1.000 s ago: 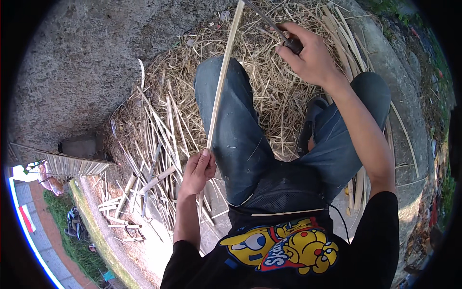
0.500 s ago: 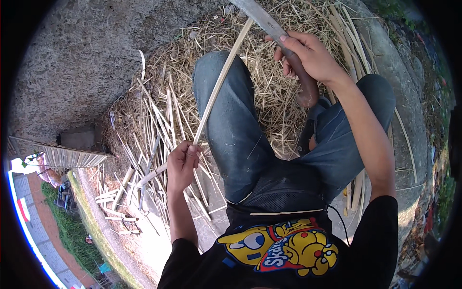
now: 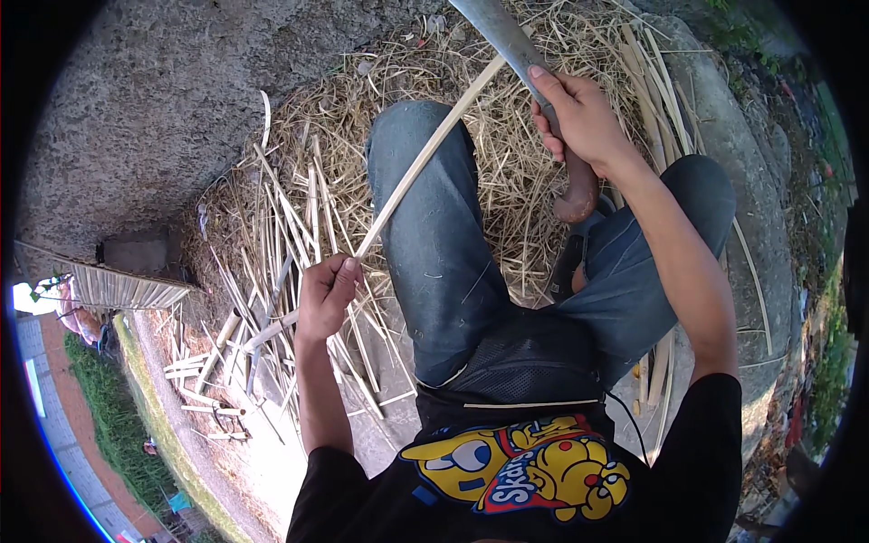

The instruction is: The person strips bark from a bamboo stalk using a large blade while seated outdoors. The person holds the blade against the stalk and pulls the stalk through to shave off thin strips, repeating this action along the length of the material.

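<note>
My left hand (image 3: 328,294) is closed on the near end of a long, pale bamboo strip (image 3: 425,158). The strip slants up to the right across my left thigh, and its far end passes behind the blade of a machete (image 3: 501,34). My right hand (image 3: 579,118) wraps round the machete where the brown, curved wooden handle meets the blade, with the thumb laid along the metal. The handle's hooked butt hangs below that hand. The blade points up and left, over the strip's far end; whether its edge touches the strip, I cannot tell.
Curly bamboo shavings (image 3: 507,199) cover the ground between and beyond my legs. Cut strips (image 3: 299,217) lie heaped at the left, and longer strips (image 3: 665,100) lie beyond my right knee. A rough grey rock wall (image 3: 154,136) rises at the upper left. Another thin strip (image 3: 529,404) rests across my lap.
My left hand has shifted slightly left, and the strip now lies at a flatter slant. The right hand and machete have turned a little, the blade standing steeper.
</note>
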Demonstrator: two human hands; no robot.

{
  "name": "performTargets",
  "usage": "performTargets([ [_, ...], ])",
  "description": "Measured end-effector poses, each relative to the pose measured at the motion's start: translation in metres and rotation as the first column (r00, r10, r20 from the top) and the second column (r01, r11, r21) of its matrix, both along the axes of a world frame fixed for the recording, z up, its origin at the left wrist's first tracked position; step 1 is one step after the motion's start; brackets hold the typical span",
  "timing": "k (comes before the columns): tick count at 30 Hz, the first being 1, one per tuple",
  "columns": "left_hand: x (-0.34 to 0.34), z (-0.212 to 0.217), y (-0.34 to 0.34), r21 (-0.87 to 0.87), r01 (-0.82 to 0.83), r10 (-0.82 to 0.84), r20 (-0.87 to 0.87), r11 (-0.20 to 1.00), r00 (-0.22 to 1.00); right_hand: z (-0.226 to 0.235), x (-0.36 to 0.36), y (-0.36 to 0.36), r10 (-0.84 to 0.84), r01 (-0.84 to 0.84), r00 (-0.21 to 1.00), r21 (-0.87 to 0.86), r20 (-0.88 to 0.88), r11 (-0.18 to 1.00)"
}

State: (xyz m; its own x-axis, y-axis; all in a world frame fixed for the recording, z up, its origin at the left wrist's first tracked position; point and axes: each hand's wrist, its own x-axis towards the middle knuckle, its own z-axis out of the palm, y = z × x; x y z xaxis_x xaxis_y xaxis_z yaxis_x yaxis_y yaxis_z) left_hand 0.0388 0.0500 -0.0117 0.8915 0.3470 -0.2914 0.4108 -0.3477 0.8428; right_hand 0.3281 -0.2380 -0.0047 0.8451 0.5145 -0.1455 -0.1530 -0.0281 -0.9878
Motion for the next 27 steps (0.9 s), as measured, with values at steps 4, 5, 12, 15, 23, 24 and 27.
performTargets([
  [4,0.006,-0.002,0.001,-0.045,0.028,-0.028,0.000,0.999,1.000,-0.002,-0.013,0.008,0.197,-0.195,0.980,-0.106,0.018,0.975],
  [5,0.006,-0.003,0.000,-0.114,0.018,-0.018,0.008,0.993,1.000,-0.002,-0.012,0.010,0.161,-0.156,0.986,-0.090,0.051,0.984],
  [12,0.002,0.003,-0.009,-0.231,-0.014,0.008,-0.026,0.973,1.000,-0.010,0.005,0.014,-0.057,0.093,0.927,-0.078,0.372,0.993],
  [15,0.004,0.009,-0.026,-0.344,-0.082,0.068,-0.053,0.935,0.996,-0.015,-0.016,0.019,0.043,0.324,0.498,-0.233,0.866,0.917],
  [23,0.001,0.016,-0.053,-0.389,-0.149,0.141,-0.049,0.909,0.989,-0.036,0.006,0.034,0.354,0.510,0.219,-0.416,0.909,0.753],
  [24,0.001,0.016,-0.054,-0.406,-0.160,0.150,-0.055,0.900,0.987,-0.038,0.008,0.037,0.352,0.510,0.219,-0.414,0.910,0.754],
  [27,-0.001,0.015,-0.055,-0.421,-0.163,0.163,-0.035,0.892,0.986,-0.038,0.016,0.043,0.342,0.543,0.163,-0.373,0.926,0.752],
])
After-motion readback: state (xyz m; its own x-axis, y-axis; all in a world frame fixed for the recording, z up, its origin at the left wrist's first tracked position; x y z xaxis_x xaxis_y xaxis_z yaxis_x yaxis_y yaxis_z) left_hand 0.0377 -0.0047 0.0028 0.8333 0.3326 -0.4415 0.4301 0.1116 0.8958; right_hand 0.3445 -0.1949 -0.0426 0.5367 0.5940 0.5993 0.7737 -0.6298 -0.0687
